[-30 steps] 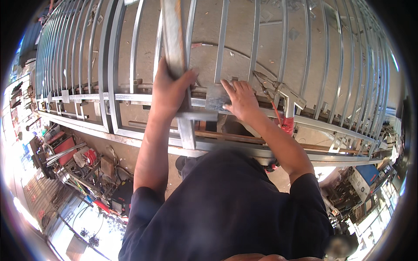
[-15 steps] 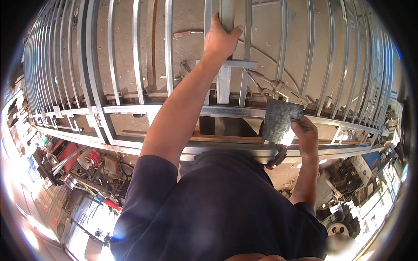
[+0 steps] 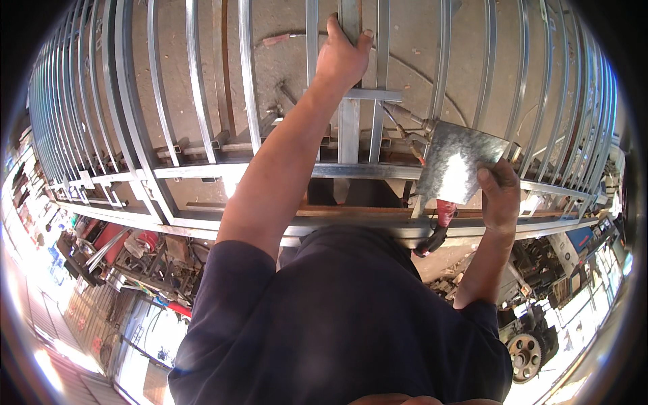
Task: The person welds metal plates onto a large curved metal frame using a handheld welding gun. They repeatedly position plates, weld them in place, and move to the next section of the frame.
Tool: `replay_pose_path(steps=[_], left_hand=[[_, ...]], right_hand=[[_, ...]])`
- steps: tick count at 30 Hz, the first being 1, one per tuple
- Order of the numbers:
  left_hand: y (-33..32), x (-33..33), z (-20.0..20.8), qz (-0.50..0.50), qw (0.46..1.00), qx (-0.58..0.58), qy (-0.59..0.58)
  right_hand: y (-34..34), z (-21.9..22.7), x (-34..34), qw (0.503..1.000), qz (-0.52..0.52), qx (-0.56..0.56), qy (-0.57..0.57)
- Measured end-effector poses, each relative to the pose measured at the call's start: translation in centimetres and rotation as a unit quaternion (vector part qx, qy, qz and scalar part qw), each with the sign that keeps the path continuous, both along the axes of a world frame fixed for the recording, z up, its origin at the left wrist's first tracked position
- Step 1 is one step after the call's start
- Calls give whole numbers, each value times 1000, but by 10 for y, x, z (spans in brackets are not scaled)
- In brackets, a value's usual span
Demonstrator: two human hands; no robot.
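My left hand [image 3: 343, 57] reaches far out over a gate-like metal frame. It grips a wide steel bar [image 3: 349, 131] that stands between two narrower uprights. Thumb and one finger show on either side of the bar; the other fingers are hidden. A short crosspiece [image 3: 378, 94] lies across the bar just below that hand. In my right hand [image 3: 501, 192] is a thin square grey metal plate [image 3: 462, 158], pinched at its lower right edge. The plate is tilted over the frame's long lower rail [image 3: 283, 170] and catches bright light.
Partly behind the plate is a red-and-black handled tool [image 3: 444, 214]. A torch-like metal tool [image 3: 405, 135] with a hose lies beyond the rail. A red-handled tool [image 3: 275, 40] is on the floor. Cluttered shelving [image 3: 155, 260] stands at left, a toothed wheel [image 3: 525, 356] at right.
My right hand has moved right and slightly up with the plate, turning it a little clockwise. More of the red-and-black handled tool now shows. My left hand keeps its hold on the bar.
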State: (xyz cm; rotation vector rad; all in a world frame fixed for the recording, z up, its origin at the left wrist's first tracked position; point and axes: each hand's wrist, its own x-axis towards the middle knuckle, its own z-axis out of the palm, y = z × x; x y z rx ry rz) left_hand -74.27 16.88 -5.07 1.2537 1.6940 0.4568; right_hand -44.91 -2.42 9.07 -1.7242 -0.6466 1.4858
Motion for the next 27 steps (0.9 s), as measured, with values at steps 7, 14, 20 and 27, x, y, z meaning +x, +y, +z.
replay_pose_path(steps=[7, 14, 20, 27], left_hand=[[3, -1, 11, 40, 998, 2, -46], [7, -23, 30, 0, 986, 168, -8], [175, -72, 49, 52, 956, 290, 4], [320, -57, 11, 151, 940, -58, -301]], right_hand=[[76, 16, -21, 997, -53, 29, -50], [214, 15, -42, 986, -112, 126, -11], [399, -25, -71, 950, 9, 259, -177], [514, -107, -138, 945, 104, 269, -152]])
